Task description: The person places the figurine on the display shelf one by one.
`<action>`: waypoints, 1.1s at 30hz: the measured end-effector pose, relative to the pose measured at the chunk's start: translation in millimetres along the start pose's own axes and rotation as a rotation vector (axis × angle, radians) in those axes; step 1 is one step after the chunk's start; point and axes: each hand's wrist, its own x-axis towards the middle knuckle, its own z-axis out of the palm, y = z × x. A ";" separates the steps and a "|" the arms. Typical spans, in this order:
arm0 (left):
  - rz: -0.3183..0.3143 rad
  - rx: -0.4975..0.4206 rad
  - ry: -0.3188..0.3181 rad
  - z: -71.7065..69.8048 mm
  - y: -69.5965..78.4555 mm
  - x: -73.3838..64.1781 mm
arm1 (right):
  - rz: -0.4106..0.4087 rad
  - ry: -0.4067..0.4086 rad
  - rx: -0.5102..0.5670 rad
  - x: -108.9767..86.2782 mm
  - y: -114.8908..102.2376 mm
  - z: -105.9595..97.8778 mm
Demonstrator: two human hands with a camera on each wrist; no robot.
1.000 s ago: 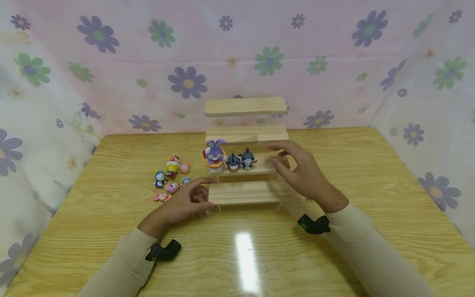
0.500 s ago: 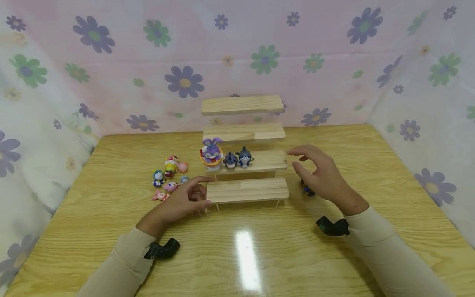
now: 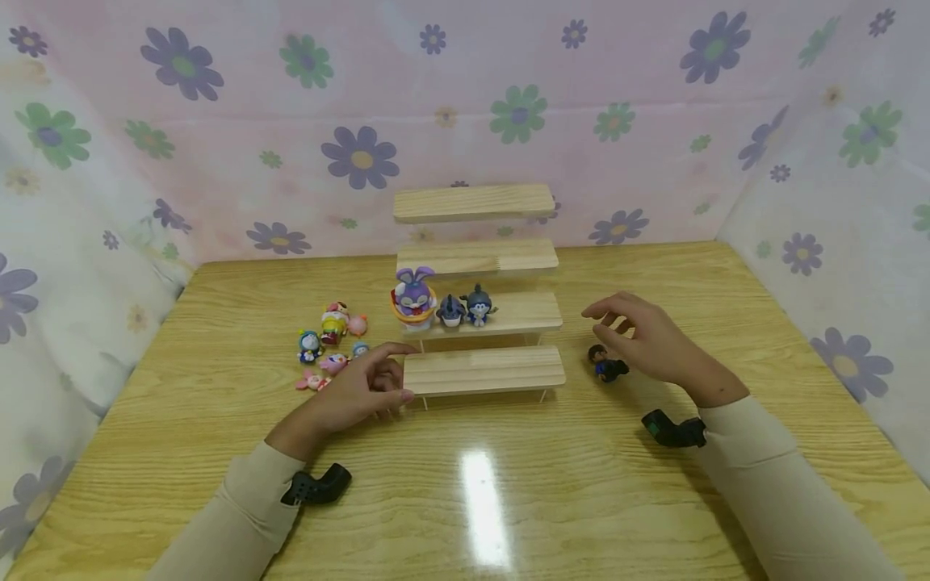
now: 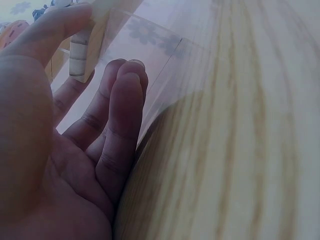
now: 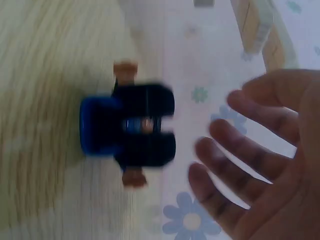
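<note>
The lowest plank of a wooden stepped shelf (image 3: 483, 369) has its left end between the thumb and index finger of my left hand (image 3: 356, 395). In the left wrist view, the thumb and index finger touch opposite edges of the plank's end (image 4: 80, 57), while the other fingers are bent beneath. My right hand (image 3: 647, 343) hovers with loosely bent fingers, holding nothing. Just below it, a small toy figure (image 3: 606, 365) in blue and black with brown hair lies on the table. Apart from the right fingers, its dark legs (image 5: 147, 100) face the camera in the right wrist view.
On the shelf's second plank stand a purple rabbit figure (image 3: 415, 300) and two dark figures (image 3: 479, 307). Several colourful figures (image 3: 334, 324) lie left of the shelf. A flowered cloth (image 3: 465, 73) surrounds the wooden table (image 3: 254, 468).
My right hand has moved right and slightly lower, away from the shelf, uncovering the blue-and-black toy figure. The left hand stays at the plank's end. The head view has shifted slightly.
</note>
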 end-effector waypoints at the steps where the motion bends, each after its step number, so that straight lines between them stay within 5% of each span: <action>1: 0.000 -0.002 0.000 0.1 0.4 0.0 | 0.026 -0.034 0.008 -0.7 1.8 -1.5; 10: 0.008 -0.024 -0.010 0.5 2.6 0.5 | 0.165 -0.267 0.032 -2.2 18.1 -3.3; 33: -0.002 -0.023 -0.010 0.0 2.2 0.1 | 0.197 -0.359 0.066 -0.5 22.7 3.3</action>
